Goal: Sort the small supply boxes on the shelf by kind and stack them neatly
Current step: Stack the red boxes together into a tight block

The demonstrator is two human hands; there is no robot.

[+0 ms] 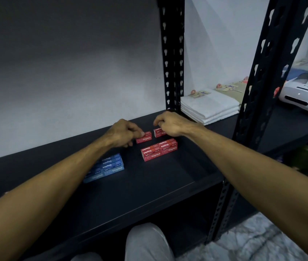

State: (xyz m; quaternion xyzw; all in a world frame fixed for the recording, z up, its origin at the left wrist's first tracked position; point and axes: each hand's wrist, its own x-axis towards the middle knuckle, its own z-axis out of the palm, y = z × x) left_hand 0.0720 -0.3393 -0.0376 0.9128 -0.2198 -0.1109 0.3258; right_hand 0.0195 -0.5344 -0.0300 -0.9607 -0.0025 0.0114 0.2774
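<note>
While the thumb and curled fingers (130,133) of the left hand (122,133) pinch the near end of one loose red staple box (144,137), just above the centre of the frame, the right hand (169,123) closes its bent fingers over a second loose red staple box (158,133) just to the right of the first, hiding much of it. Both single boxes lie flat on the dark shelf (149,185), apart from each other and a little behind the red stack (159,150), which sits just below them in the frame as a tidy block of several red boxes. Lower left of that, partly under the left forearm, the blue stack (106,167) stands on its own, well apart from the red ones. By the look of it, the blue kind is already gathered and the step in hand is bringing in the last two loose red boxes. The next move probably calls for lifting each box clear, carrying it toward the viewer, and setting it squarely on top of or against the red block with labels and edges lined up, without nudging the boxes already placed. At the right of the frame folded white towels (210,106) and a white machine (303,91) lie on the neighbouring shelf.
</note>
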